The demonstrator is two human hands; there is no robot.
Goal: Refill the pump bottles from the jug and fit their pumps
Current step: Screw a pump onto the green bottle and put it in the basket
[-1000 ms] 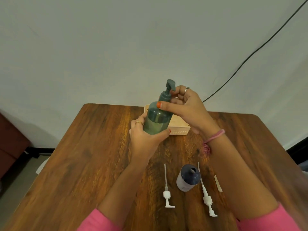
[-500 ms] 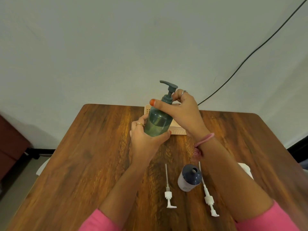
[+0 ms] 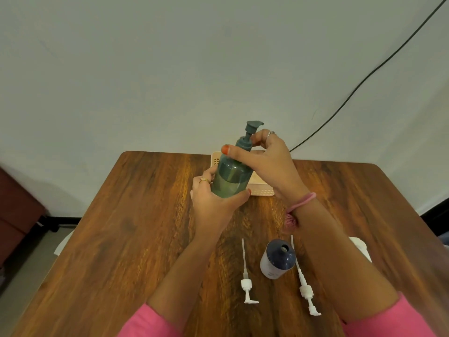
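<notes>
Pump head [image 3: 254, 125] now swung rightward

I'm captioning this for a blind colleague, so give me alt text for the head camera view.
A left hand grips a green pump bottle above a wooden table while the right hand pinches its pump collar. Nearer the person, an uncapped dark blue bottle stands between two loose white pumps.

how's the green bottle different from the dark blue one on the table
The green bottle is held up off the table, left hand round its body and right hand at the collar; the dark blue bottle stands on the table untouched. The green bottle has its pump fitted; the dark blue bottle's neck is open, with no pump in it. The green one is translucent, the blue one opaque. Both are round pump bottles.
</notes>
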